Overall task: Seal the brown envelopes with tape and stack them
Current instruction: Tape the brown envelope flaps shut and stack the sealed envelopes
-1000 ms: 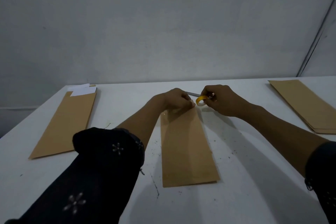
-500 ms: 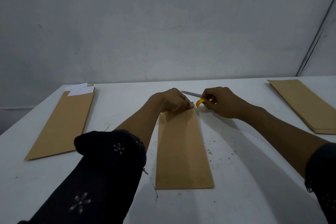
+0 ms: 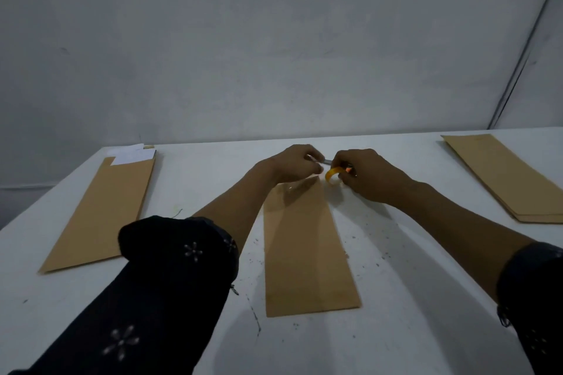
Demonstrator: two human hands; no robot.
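A: From the head camera, what lies on the surface (image 3: pixel 396 298)?

B: A white surface, speckled with dark bits. In the middle a long brown envelope (image 3: pixel 304 246) lies flat, its near end toward the person and its far end under the hands. At the far left lies a second envelope (image 3: pixel 103 210), with white paper (image 3: pixel 131 157) showing at its far end. At the far right sits a stack of envelopes (image 3: pixel 505 179), edges nearly flush.

A: And the hands?

B: The left hand (image 3: pixel 292 164) rests at the far end of the middle envelope, fingers curled and pinching something at its top right corner; it looks like the end of the tape, though that is too small and dim to be sure. The right hand (image 3: pixel 365 176) is just right of it, fingers curled round a small yellow tape roll (image 3: pixel 332 174). The two hands are close together, nearly touching.

A: Anything else near them?

B: A thin grey metal object (image 3: pixel 320 160) pokes out between the hands, just beyond the roll; I cannot tell what it is. Both arms wear dark sleeves (image 3: pixel 170 283) with small flower patterns. A plain grey wall (image 3: pixel 274 39) stands behind.
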